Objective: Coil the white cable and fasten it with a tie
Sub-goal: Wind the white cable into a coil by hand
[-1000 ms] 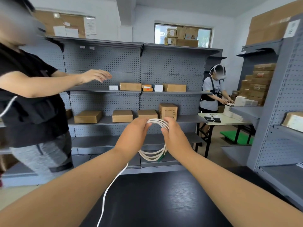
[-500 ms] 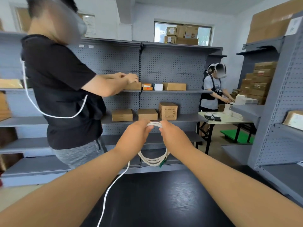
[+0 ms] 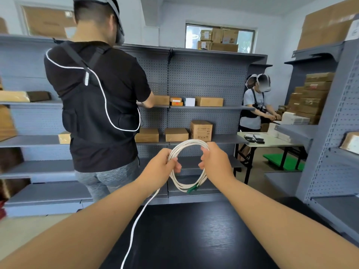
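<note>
White cable (image 3: 194,142) is held in the air above the black table (image 3: 194,239), wound into several loops. Left hand (image 3: 162,166) grasps the coil's left side, fingers curled round the strands. Right hand (image 3: 214,162) grasps the right side likewise. Green connector (image 3: 192,189) hangs at the coil's bottom. A loose strand (image 3: 134,230) trails from the left hand down over the table. Behind are grey shelving (image 3: 204,74) and a person in black (image 3: 97,103).
</note>
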